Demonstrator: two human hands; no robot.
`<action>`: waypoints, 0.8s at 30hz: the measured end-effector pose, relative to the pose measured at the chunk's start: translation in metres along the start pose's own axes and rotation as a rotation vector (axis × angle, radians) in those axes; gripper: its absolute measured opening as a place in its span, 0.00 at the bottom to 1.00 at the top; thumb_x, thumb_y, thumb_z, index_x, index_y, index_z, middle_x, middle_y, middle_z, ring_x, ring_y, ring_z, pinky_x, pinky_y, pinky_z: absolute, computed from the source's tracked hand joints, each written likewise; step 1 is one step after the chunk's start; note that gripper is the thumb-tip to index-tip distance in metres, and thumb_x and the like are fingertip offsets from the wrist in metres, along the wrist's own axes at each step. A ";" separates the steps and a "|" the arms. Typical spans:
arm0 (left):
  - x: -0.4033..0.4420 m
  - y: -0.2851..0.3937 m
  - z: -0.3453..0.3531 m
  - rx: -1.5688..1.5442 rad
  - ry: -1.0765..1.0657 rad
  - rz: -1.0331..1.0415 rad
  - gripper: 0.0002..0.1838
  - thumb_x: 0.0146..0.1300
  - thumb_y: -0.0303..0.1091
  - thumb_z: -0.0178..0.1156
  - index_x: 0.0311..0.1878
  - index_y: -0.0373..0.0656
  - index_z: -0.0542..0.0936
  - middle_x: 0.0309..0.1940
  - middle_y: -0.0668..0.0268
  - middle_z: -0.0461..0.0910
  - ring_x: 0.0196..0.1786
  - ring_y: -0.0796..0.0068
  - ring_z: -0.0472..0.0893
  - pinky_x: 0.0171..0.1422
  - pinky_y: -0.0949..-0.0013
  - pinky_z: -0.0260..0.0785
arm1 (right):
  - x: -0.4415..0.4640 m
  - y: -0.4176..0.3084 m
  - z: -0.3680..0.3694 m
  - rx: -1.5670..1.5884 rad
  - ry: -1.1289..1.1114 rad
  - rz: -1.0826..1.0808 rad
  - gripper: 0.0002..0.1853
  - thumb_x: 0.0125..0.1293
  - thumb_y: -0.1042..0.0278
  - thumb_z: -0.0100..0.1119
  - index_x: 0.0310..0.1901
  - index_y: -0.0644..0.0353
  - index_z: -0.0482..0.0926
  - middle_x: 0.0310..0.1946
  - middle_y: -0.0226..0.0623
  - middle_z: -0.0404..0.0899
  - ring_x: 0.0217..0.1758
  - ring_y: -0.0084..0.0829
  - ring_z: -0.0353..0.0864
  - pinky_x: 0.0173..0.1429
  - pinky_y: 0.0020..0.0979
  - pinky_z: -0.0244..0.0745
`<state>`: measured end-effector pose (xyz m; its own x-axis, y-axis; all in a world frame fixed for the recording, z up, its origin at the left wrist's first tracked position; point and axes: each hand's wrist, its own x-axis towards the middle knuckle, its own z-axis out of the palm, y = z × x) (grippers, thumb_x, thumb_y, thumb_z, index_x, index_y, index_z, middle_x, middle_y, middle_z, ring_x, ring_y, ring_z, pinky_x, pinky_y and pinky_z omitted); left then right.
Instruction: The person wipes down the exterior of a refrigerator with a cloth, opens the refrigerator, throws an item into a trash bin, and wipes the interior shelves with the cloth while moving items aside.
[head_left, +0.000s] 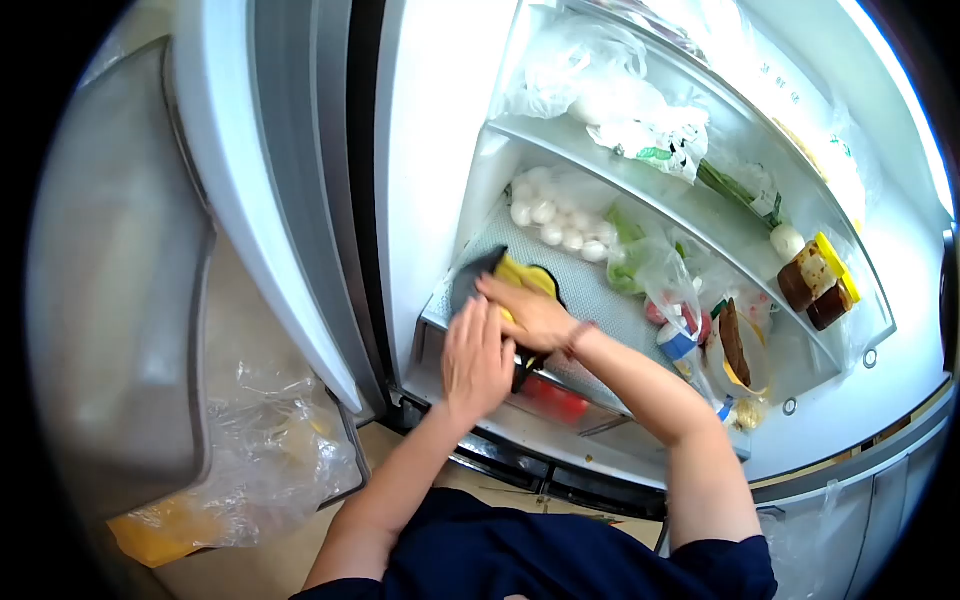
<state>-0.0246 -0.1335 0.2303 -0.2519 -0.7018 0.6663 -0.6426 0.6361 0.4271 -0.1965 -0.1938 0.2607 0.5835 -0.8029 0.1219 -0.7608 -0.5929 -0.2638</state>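
Inside the open fridge, on the lowest glass shelf (580, 298), sits a yellow and black item (540, 280), perhaps a bag or packet, with a dark grey part at its left end; motion blurs it. My right hand (540, 316) lies across its top and grips it, with the thumb side partly hidden. My left hand (478, 358) is at its near left side, fingers stretched out and together, the fingertips by the right hand. Behind it on the same shelf is a clear bag of white eggs (560, 222).
Right of the eggs are bagged green vegetables (625, 250) and an open bag with a brown item (735, 345). Jars with yellow lids (825, 270) stand on the shelf above. Below is a drawer with something red (553, 398). The fridge door (250, 200) stands open at left.
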 end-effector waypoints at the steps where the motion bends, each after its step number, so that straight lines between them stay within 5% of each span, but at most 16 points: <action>1: 0.011 -0.007 0.007 0.111 0.042 -0.027 0.28 0.61 0.34 0.55 0.63 0.30 0.67 0.63 0.42 0.67 0.68 0.43 0.64 0.72 0.48 0.54 | 0.022 0.004 0.002 -0.038 0.013 0.032 0.34 0.70 0.47 0.44 0.71 0.59 0.59 0.74 0.44 0.55 0.77 0.41 0.53 0.76 0.48 0.49; 3: 0.040 -0.025 0.005 0.100 0.002 -0.140 0.27 0.59 0.31 0.54 0.61 0.29 0.68 0.59 0.41 0.70 0.66 0.43 0.66 0.71 0.48 0.55 | 0.057 0.007 0.013 -0.054 0.083 0.098 0.34 0.70 0.48 0.46 0.70 0.62 0.61 0.71 0.48 0.60 0.74 0.45 0.58 0.75 0.45 0.54; 9: -0.026 0.041 -0.027 -0.032 -0.114 0.055 0.29 0.51 0.29 0.54 0.59 0.28 0.71 0.56 0.40 0.72 0.62 0.46 0.70 0.67 0.53 0.63 | -0.052 -0.037 -0.023 0.257 -0.021 -0.078 0.26 0.70 0.58 0.49 0.63 0.68 0.69 0.61 0.55 0.71 0.66 0.51 0.70 0.70 0.41 0.64; 13: -0.017 0.022 -0.022 0.020 -0.122 0.102 0.32 0.53 0.28 0.53 0.62 0.25 0.66 0.58 0.39 0.71 0.64 0.43 0.68 0.71 0.51 0.56 | -0.030 -0.023 -0.012 0.138 0.064 -0.096 0.23 0.70 0.62 0.46 0.60 0.69 0.71 0.62 0.54 0.71 0.67 0.49 0.69 0.71 0.40 0.63; 17: 0.027 -0.017 -0.015 0.026 -0.120 -0.153 0.35 0.51 0.24 0.53 0.66 0.25 0.61 0.60 0.39 0.69 0.61 0.43 0.70 0.69 0.51 0.58 | 0.055 -0.013 0.003 0.196 0.104 0.080 0.22 0.70 0.61 0.44 0.59 0.67 0.73 0.63 0.53 0.71 0.65 0.52 0.69 0.69 0.40 0.64; 20: 0.005 -0.003 -0.019 0.019 -0.075 -0.065 0.35 0.50 0.24 0.53 0.65 0.24 0.62 0.56 0.39 0.71 0.57 0.42 0.72 0.66 0.50 0.61 | 0.026 -0.014 0.016 0.272 0.103 -0.058 0.22 0.71 0.60 0.43 0.60 0.64 0.73 0.64 0.50 0.71 0.68 0.48 0.68 0.72 0.41 0.60; 24: -0.033 0.022 -0.021 -0.007 -0.142 0.078 0.31 0.57 0.27 0.51 0.65 0.23 0.63 0.60 0.36 0.69 0.65 0.42 0.68 0.72 0.49 0.57 | -0.020 -0.024 -0.010 0.186 -0.014 -0.101 0.24 0.71 0.58 0.46 0.64 0.63 0.69 0.67 0.49 0.66 0.72 0.44 0.63 0.75 0.43 0.55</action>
<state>-0.0155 -0.0898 0.2301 -0.4010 -0.6881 0.6048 -0.6125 0.6923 0.3816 -0.1928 -0.1646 0.2739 0.6593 -0.7380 0.1438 -0.6330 -0.6481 -0.4234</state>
